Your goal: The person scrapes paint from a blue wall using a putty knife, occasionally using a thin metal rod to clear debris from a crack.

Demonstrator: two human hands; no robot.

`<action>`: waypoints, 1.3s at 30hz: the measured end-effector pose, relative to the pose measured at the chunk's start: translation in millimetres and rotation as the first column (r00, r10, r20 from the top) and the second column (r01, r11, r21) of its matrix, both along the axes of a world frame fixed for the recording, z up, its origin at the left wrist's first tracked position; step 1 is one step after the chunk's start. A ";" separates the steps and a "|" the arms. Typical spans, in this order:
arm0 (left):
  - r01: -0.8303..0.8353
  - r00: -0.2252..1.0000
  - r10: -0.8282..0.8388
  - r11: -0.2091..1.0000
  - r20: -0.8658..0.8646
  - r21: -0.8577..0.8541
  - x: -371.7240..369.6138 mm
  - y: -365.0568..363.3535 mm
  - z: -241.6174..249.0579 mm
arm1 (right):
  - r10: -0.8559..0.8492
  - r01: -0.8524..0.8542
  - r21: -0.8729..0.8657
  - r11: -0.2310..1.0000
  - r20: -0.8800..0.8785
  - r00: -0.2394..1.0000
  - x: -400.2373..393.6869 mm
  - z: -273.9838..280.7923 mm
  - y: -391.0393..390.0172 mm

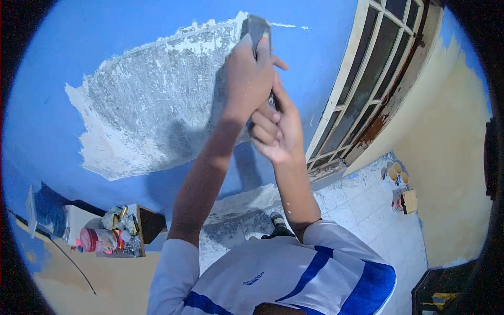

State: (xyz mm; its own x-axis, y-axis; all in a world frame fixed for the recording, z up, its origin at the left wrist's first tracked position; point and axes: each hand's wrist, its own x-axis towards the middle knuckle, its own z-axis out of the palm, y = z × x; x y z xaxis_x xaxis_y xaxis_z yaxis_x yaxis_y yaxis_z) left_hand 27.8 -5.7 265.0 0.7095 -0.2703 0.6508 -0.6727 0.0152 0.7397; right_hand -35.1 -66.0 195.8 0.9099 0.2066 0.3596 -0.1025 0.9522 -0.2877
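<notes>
A scraper [256,27] with a flat grey blade rests against the blue wall [315,58], at the upper right end of a bare grey patch [142,100] with ragged white edges. My left hand [248,79] lies over the tool, its fingers pressing on the blade. Just below and to the right, my right hand [278,128] is closed around the handle, which is mostly hidden by the hands. The wrists are close together, and both arms reach upward.
A barred window [375,68] stands to the right. At lower left, a small shelf [140,231] carries a red-lidded jar [90,240] and clutter. Cups [395,170] and a tin [409,201] stand on the tiled floor [362,197], which has white debris near the wall.
</notes>
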 end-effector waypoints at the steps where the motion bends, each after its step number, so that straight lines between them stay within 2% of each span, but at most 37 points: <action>1: 0.011 0.997 -0.011 1.000 -0.078 0.010 -3.3 4.3 -7.7 | 0.047 -0.043 0.045 0.998 -0.077 0.996 -6.3 -7.9 4.8; 3: 0.042 0.977 -0.035 0.999 -0.211 0.029 -10.1 16.5 -22.2 | 0.107 -0.097 0.065 0.993 -0.166 0.980 -15.6 -22.1 13.1; 6: 0.046 0.975 -0.045 0.999 -0.217 -0.002 -10.9 14.1 -22.5 | 0.061 -0.059 0.024 0.998 -0.096 0.993 -9.9 -25.8 10.7; 9: -0.012 1.000 0.011 0.997 0.019 0.078 4.6 -0.1 -4.6 | 0.175 -0.180 0.126 0.976 0.053 0.983 5.3 -13.3 -4.2; 11: 0.030 0.999 -0.029 0.998 -0.022 0.058 1.3 -0.1 -4.0 | 0.130 -0.137 0.147 0.980 0.052 0.990 0.0 -4.5 -6.6; 14: 0.094 0.989 -0.088 0.995 -0.116 0.045 -8.3 13.4 -24.5 | 0.153 -0.139 0.116 0.984 -0.120 0.981 -14.2 -18.3 5.1; 18: 0.111 0.985 -0.108 0.994 -0.137 0.012 -6.6 14.9 -30.4 | 0.105 -0.103 0.030 0.994 -0.076 0.992 -14.3 -27.4 7.1; 19: 0.079 0.989 -0.074 0.996 -0.126 0.033 -7.3 11.7 -26.1 | 0.187 -0.176 0.142 0.974 -0.068 0.980 -9.3 -31.4 5.9; 21: 0.007 0.994 0.001 0.997 -0.105 0.077 -3.6 0.6 -8.5 | 0.226 -0.225 0.137 0.965 0.013 0.974 0.0 -17.9 -5.1; 23: 0.005 1.000 -0.005 0.997 -0.006 0.076 3.1 -5.7 -2.4 | 0.199 -0.210 0.045 0.977 0.178 0.964 11.1 -9.8 -14.0; 24: 0.004 0.999 -0.008 0.997 0.052 0.074 4.5 -6.5 -0.5 | 0.124 -0.127 0.018 0.992 0.131 0.984 9.0 -9.5 -11.9; 26: 0.083 0.994 -0.080 0.996 -0.070 0.042 1.3 0.8 -6.2 | -0.036 0.038 -0.049 0.998 0.047 0.998 3.0 -9.5 -5.3; 28: 0.165 0.968 -0.160 0.986 -0.196 0.010 4.3 16.1 -32.6 | -0.211 0.188 -0.202 0.961 -0.102 0.972 -13.2 -22.1 17.1; 29: 0.147 0.953 -0.146 0.989 -0.266 -0.016 1.7 27.1 -48.7 | -0.305 0.253 -0.282 0.925 -0.156 0.940 -21.1 -27.4 25.9; 30: 0.127 0.934 -0.133 0.991 -0.332 -0.038 -2.6 38.5 -68.8 | -0.275 0.216 -0.358 0.908 -0.124 0.953 -23.4 -43.6 28.3; 32: -0.009 0.996 -0.012 0.975 -0.091 -0.221 -8.0 52.3 -123.4 | -0.252 0.197 -0.498 0.845 -0.044 0.967 -22.3 -89.6 29.8; 34: -0.261 0.956 0.203 0.921 -0.213 -0.290 -12.7 74.5 -187.0 | -0.258 0.232 -0.621 0.749 0.050 0.965 -26.9 -129.7 28.0; 37: -0.360 0.891 0.241 0.891 -0.384 -0.277 -28.9 93.9 -246.8 | -0.234 0.179 -0.787 0.590 0.046 0.971 -45.8 -164.5 20.9; 39: -0.427 0.874 0.374 0.896 -0.309 -0.124 -28.7 97.4 -284.3 | -0.179 0.081 -0.785 0.614 -0.039 0.983 -51.8 -198.4 17.3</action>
State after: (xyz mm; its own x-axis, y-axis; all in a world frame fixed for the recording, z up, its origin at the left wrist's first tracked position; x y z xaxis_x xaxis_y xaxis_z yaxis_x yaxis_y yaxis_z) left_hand -0.9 91.7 -19.3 0.8858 0.1795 0.4279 -0.4243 -0.0602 0.9035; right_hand -86.9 -48.6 -2.6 0.9704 0.2404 0.0248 -0.0710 0.3814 -0.9217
